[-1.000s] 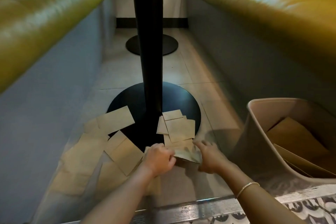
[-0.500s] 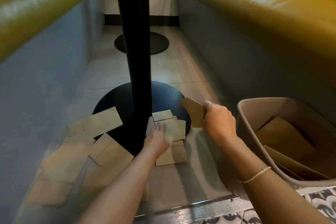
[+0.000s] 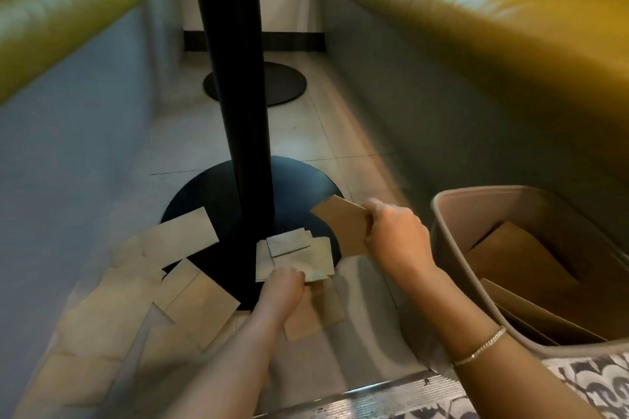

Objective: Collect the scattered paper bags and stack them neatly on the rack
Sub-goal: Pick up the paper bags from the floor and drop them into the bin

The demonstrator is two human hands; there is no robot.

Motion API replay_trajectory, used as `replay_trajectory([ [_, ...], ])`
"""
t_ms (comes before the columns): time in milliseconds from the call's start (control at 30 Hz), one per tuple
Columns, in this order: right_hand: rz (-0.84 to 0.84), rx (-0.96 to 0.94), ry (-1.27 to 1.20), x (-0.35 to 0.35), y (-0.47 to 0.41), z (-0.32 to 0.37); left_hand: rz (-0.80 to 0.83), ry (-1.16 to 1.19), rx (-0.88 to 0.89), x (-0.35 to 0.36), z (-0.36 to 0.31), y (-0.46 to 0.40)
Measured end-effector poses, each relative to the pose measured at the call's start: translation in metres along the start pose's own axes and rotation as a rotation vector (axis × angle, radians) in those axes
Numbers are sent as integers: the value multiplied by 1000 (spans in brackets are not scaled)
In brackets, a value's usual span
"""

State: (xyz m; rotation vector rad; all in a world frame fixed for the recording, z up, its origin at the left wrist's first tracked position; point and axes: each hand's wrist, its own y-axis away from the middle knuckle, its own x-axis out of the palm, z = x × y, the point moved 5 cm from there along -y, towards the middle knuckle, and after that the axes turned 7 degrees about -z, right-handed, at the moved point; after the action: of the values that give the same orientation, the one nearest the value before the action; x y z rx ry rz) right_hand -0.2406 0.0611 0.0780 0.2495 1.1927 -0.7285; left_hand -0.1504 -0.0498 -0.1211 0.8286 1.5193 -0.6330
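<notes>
Several flat brown paper bags lie scattered on the tiled floor around a black table base (image 3: 218, 190). My right hand (image 3: 396, 238) grips one brown bag (image 3: 343, 226) and holds it up in the air, left of the bin. Lower down, my left hand (image 3: 284, 284) pinches the near edge of a small pile of bags (image 3: 299, 257) on the base's right side. More bags (image 3: 177, 238) lie spread to the left of the pole, some overlapping. No rack is in view.
A beige bin (image 3: 452, 214) at the right holds several flat brown bags. A thick black table pole (image 3: 235, 78) rises in the middle. Yellow-cushioned benches (image 3: 476, 17) with grey fronts close in both sides. A metal floor strip (image 3: 374, 395) runs along the near edge.
My right hand lifted a bag off the floor and carries it up toward the bin. My left hand reached forward to the pile by the pole and has taken hold of its near edge.
</notes>
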Motion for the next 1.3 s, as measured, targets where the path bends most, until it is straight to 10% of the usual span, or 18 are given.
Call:
replay_trajectory([
  [367, -317, 167, 142, -179, -4, -24, -597, 601, -212, -192, -16, -4],
  [567, -40, 392, 377, -224, 14, -87, -776, 706, -24, -291, -89, 15],
  [700, 83, 348, 334, -193, 31, -105, -743, 793, 226, -312, -138, 33],
  [933, -293, 419, 143, -219, 36, -108, -448, 722, 464, -272, -206, 32],
  [1300, -314, 84, -29, -153, 39, -27, -254, 666, 180, -190, -118, 33],
])
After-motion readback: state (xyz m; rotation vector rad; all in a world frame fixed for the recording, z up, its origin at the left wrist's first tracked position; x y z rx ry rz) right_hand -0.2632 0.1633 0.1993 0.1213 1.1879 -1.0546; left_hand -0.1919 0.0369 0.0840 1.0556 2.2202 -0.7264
